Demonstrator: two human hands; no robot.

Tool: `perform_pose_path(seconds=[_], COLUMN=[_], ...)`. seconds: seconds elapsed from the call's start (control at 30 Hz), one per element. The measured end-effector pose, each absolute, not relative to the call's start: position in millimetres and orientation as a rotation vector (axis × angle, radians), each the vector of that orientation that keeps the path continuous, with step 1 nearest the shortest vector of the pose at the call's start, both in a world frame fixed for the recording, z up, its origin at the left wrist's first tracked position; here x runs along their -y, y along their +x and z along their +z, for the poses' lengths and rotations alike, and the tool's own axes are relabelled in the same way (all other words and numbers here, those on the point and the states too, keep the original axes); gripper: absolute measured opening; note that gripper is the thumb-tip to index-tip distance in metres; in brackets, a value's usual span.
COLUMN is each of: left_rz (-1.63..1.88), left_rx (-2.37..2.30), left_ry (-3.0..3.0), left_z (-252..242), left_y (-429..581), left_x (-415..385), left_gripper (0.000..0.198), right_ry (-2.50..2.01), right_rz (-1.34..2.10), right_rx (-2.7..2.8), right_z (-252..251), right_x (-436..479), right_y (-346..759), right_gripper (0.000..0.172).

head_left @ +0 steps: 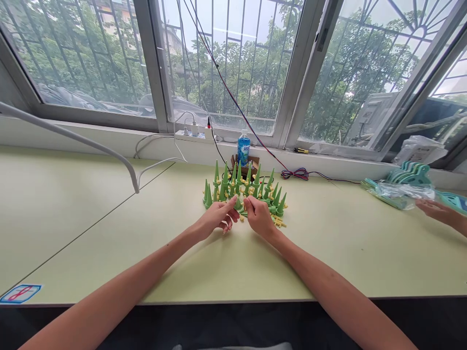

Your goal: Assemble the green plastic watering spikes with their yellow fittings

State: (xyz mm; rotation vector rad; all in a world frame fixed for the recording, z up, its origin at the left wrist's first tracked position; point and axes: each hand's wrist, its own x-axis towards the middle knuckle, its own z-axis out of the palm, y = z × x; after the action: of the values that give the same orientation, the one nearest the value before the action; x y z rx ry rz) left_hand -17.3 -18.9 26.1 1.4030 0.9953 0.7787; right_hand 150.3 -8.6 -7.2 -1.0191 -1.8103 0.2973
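Observation:
Both hands are close together over the table, in front of a cluster of green plastic cones (pixel 257 172) with small yellow parts on them. With thumb and index finger, my left hand (pixel 221 216) pinches a green cone (pixel 238 204); its other fingers curl loosely below. Just to the right, my right hand (pixel 260 215) is closed in a pinch near that cone. What its fingertips hold is too small to make out. Loose yellow pieces (pixel 279 222) lie on the table beyond my right wrist.
A blue bottle (pixel 243 149) stands behind the cones by a brown box. A bundled red-blue cable (pixel 296 173) lies to its right. On the far right, another person's hand (pixel 438 210) touches plastic-wrapped items near teal hangers (pixel 410 174). A grey cable (pixel 109 150) arches over the left side.

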Motion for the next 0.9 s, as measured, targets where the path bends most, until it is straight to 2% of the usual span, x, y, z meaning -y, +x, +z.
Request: perform_pose_path(seconds=[0.33, 0.7, 0.9], left_rz=[0.965, 1.227, 1.13], left_rx=[-0.945, -1.057, -1.058], left_ry=[1.688, 2.001, 1.7], left_z=[22.5, 13.1, 16.2], left_y=[-18.9, -19.0, -15.3], left_x=[19.8, 12.9, 15.5], left_gripper=[0.044, 0.029, 0.045], right_ry=[-1.036, -1.013, -1.03], right_rz=[0.35, 0.39, 0.357], right_rx=[1.781, 1.786, 1.739], right_z=[-7.6, -5.9, -6.5], right_x=[9.1, 10.8, 8.1], right_y=[149.5, 147.5, 145.8], right_gripper=[0.039, 0.042, 0.042])
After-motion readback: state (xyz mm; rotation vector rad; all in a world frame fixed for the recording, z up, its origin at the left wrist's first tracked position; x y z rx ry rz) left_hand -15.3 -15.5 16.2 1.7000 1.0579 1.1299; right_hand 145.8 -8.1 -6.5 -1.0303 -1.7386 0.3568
